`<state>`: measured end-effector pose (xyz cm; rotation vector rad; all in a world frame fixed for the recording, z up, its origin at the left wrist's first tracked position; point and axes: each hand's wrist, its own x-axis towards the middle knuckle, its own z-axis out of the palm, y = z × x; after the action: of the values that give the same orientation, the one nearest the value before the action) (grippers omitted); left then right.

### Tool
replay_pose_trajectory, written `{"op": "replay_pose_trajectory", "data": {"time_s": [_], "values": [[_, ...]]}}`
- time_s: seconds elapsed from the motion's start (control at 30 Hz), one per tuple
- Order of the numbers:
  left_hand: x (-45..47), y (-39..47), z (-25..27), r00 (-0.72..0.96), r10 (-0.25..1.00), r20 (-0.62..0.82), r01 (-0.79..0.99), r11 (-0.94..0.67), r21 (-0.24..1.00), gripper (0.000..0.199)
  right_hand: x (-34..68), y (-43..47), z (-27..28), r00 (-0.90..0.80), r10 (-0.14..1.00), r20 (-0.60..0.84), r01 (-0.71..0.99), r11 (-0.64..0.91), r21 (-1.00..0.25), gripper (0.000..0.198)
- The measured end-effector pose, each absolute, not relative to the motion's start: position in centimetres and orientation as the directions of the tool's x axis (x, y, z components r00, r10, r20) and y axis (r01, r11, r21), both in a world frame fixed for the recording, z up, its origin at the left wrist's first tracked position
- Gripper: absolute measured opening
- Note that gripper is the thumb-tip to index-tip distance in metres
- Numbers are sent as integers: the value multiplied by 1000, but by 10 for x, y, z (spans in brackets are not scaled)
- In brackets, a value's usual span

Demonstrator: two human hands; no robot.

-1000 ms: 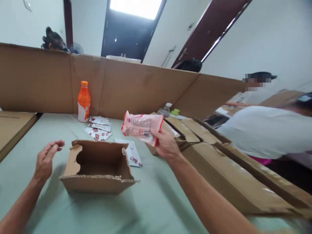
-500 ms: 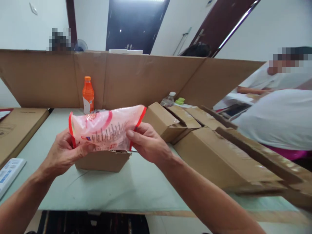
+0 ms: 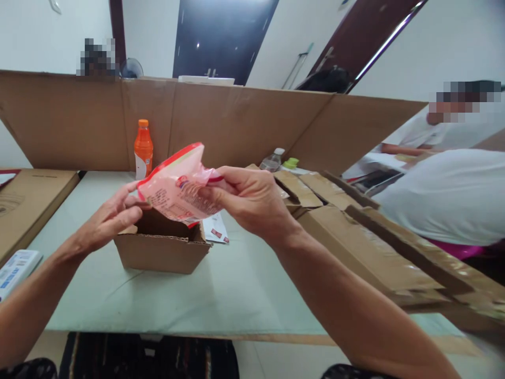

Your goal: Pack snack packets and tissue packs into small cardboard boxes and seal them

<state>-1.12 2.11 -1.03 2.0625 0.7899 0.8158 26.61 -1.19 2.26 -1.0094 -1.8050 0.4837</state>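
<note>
Both hands meet the pink packet [image 3: 177, 189] over the box [image 3: 161, 247]: right hand [image 3: 248, 200] pinching it, left hand [image 3: 112, 216] loosely open.

A pale green counter [image 3: 236, 295] is fenced by a tall cardboard screen [image 3: 221, 126]. Behind it rise white walls [image 3: 453, 47], a dark door [image 3: 221, 37] and a maroon door [image 3: 355, 37]. A small fan [image 3: 131, 68] peeks above the screen.

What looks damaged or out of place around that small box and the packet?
The small cardboard box has ragged, torn top edges, as if its flaps were ripped off. The pink packet, pinched in the right hand, is crumpled and tilted above it. Nothing looks spilled.
</note>
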Motion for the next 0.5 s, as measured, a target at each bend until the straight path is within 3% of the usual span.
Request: {"op": "replay_pose_trajectory", "data": {"time_s": [0.07, 0.17, 0.23, 0.3, 0.4, 0.5], "values": [[-17, 23, -13, 696, 696, 176, 427, -598, 678, 67, 266, -5, 14, -136, 829, 543, 409, 546, -731, 27], [-15, 17, -18, 811, 582, 57, 546, -789, 281, 48, 263, 4, 1, -173, 874, 454, 506, 475, -720, 24], [-11, 12, -21, 821, 567, 71, 567, -824, 20, 42, 256, 7, -6, -252, 902, 349, 622, 428, -656, 25], [-9, 7, -25, 810, 575, 117, 587, -796, -150, 37, 247, 9, -10, -368, 910, 191, 734, 410, -542, 26], [-10, 3, -28, 821, 558, 119, 569, -785, -246, 26, 229, 12, -14, -485, 873, -50, 830, 441, -341, 25], [-10, 4, -25, 812, 582, 34, 576, -792, -205, 17, 211, 20, -17, -518, 830, -209, 847, 463, -260, 24]]}}
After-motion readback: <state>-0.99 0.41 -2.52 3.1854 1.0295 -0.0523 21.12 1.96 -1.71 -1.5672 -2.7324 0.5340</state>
